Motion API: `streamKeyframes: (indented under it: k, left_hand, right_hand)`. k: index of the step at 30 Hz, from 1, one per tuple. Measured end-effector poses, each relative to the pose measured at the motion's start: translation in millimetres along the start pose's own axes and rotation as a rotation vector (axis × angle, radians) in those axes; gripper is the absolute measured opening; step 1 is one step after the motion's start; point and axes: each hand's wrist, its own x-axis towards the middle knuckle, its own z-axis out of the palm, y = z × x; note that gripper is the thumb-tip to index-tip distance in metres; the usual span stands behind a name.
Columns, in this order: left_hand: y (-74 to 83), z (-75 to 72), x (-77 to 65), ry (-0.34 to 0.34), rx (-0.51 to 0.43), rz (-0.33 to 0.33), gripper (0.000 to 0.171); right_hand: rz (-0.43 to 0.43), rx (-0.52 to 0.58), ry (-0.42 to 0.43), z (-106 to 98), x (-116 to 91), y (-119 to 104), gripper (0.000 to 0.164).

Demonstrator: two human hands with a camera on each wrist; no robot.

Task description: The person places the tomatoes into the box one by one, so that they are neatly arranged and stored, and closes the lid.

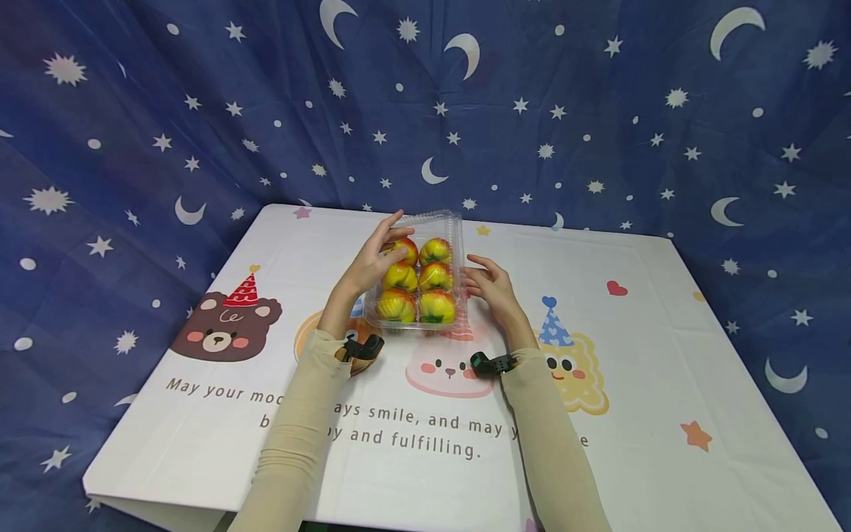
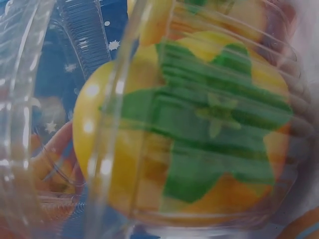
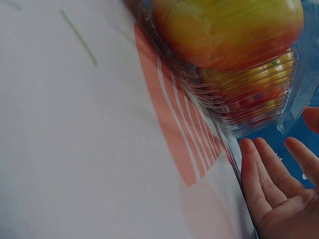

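Observation:
A clear plastic box (image 1: 460,251) with ribbed walls holds several yellow-red persimmons (image 1: 436,277) in two columns. One persimmon (image 2: 224,124) with its green leafy top fills the left wrist view, seen through the plastic. My left hand (image 1: 374,262) reaches over the box's left side, fingers spread and mostly straight; whether they touch the plastic is unclear. Beside the right wall is my right hand (image 1: 493,290), fingers loosely extended. In the right wrist view its fingertips (image 3: 247,144) lie close to the box's corner, and contact cannot be made out. How the lid sits is hard to tell.
A white tablecloth (image 1: 638,355) printed with cartoon animals, hearts and lettering covers the table. Behind it hangs a dark blue curtain (image 1: 505,148) with moons and stars. A black strap-on camera (image 1: 492,363) is worn on each wrist.

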Motion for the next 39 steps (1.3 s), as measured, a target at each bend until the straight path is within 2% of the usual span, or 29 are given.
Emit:
streamKeyframes:
  k: [7, 13, 19, 39]
  left_hand:
    - [2.1, 1.5, -0.3, -0.009, 0.013, 0.005, 0.069]
    - [1.4, 4.2, -1.4, -0.005, 0.029, 0.010, 0.096]
    - [2.2, 5.9, -1.2, -0.009, 0.037, 0.018, 0.068]
    - [1.3, 9.1, 0.9, -0.018, 0.078, 0.010, 0.068]
  right_hand:
    - [-0.006, 0.016, 0.003, -0.5, 0.0, 0.1, 0.046]
    - [-0.004, 0.016, 0.003, -1.3, -0.5, 0.6, 0.045]
    - [-0.004, 0.019, 0.007, -1.0, -0.7, 0.5, 0.045]
    - [0.017, 0.053, 0.020, -7.1, -0.3, -4.6, 0.049]
